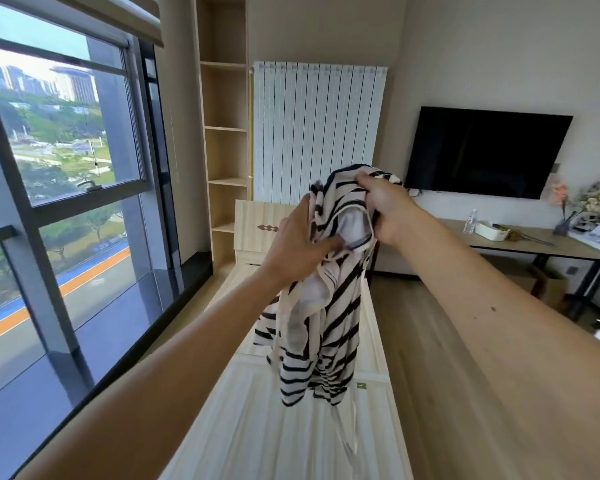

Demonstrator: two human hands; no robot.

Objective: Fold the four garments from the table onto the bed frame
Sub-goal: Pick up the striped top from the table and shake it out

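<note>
1. The striped garment (329, 327) hangs bunched above the bed frame (250, 434), long axis vertical.
2. The left hand (300, 244) grips a fold; the right hand (383, 209) clutches the top edge.
3. Cloth drops straight below both grips, the 2 hands equally near.

The garment (326, 323) is cream with black stripes (bands running at several angles where the cloth twists). It hangs bunched and unfolded in the air, gripped at its top by the left hand (295, 244) and right hand (385, 209), a thin strap trailing below. Under it lies the bed frame (257, 427), pale wood, bare. The table (534, 245) stands well apart, right.
</note>
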